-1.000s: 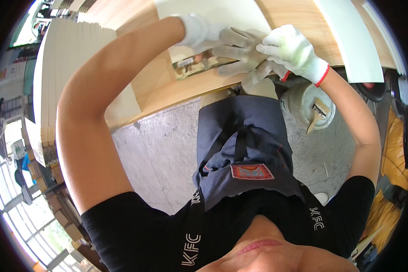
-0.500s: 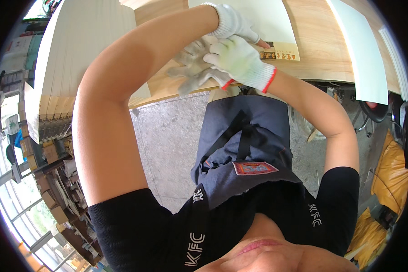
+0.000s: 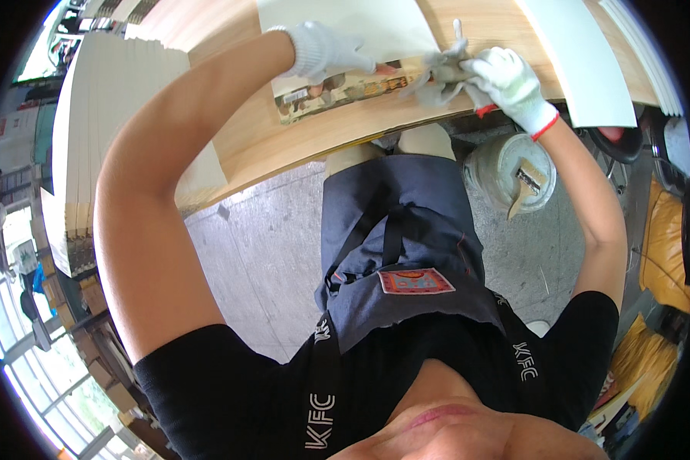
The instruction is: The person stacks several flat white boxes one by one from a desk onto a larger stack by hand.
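My left hand (image 3: 326, 55), in a white knit glove with bare fingertips showing, lies stretched out over a large white sheet (image 3: 391, 31) on the wooden table. Its fingers rest by the printed band (image 3: 337, 96) along the sheet's near edge. At the band's right end, my right hand (image 3: 510, 80) grips a crumpled grey work glove (image 3: 446, 75). That glove is blurred, with a bit of red cuff showing. My right hand wears a white glove with a red cuff.
A tall stack of white sheets (image 3: 115, 115) stands at the left. More white sheets (image 3: 583, 61) curve over the table's right edge. Below the table edge, a bucket (image 3: 483, 172) stands on the floor with a brush (image 3: 527, 184) across its top.
My right hand has moved right along the sheet's edge with the grey glove, uncovering the printed band. My left hand has shifted slightly left in view. The bucket and brush show more fully.
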